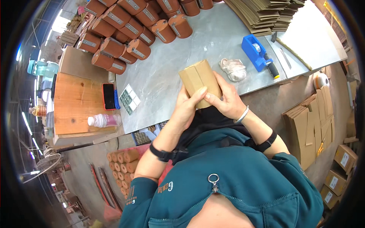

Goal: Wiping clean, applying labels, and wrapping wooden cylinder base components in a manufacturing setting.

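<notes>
Between my two hands I hold a small brown cardboard box [195, 76] above the front edge of the grey metal table. My left hand [186, 102] grips its lower left side, with the thumb across the front face. From the other side, my right hand [227, 97] clasps the box, its thumb also on the front. The flaps on the upper face look folded together, with a seam between them. What is inside cannot be seen. A crumpled whitish cloth [233, 69] lies on the table just beyond my right hand.
Stacked reddish-brown cylinders [138, 49] with metal strips fill the back left. A blue tape dispenser [254, 53], a hammer [292, 51] and flattened cardboard [262, 17] lie to the right. On the left are a sticker sheet [129, 99], a phone [109, 96] and a bottle [104, 120].
</notes>
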A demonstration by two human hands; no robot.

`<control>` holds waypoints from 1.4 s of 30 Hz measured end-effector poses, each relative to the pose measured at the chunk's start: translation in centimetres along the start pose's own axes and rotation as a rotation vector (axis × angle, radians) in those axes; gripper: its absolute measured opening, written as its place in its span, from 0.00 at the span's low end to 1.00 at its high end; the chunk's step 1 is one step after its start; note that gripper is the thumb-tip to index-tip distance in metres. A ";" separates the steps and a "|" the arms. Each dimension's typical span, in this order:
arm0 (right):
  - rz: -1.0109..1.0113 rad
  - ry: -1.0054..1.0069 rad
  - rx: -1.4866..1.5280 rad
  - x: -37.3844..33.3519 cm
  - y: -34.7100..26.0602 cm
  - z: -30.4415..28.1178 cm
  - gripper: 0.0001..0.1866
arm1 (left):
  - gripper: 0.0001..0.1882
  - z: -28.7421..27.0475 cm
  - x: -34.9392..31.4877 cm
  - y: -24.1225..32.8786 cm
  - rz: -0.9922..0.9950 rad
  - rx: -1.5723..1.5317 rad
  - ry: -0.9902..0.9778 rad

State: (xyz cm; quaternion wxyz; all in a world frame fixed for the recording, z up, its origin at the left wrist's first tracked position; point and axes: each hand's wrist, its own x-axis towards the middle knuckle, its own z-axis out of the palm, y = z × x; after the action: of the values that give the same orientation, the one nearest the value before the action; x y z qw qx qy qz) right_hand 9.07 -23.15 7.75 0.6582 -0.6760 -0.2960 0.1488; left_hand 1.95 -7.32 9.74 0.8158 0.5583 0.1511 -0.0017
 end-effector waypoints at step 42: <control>-0.227 0.719 -0.627 -0.8 0.7 -8.0 0.28 | 0.36 -0.8 4.5 1.7 0.122 0.194 -0.261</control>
State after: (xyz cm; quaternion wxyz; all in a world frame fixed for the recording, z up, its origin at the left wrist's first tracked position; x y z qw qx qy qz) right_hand 13.36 -30.04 7.61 0.4953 -0.8138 -0.1524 -0.2628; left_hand 6.34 -5.17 9.94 0.7692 0.6377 0.0090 -0.0393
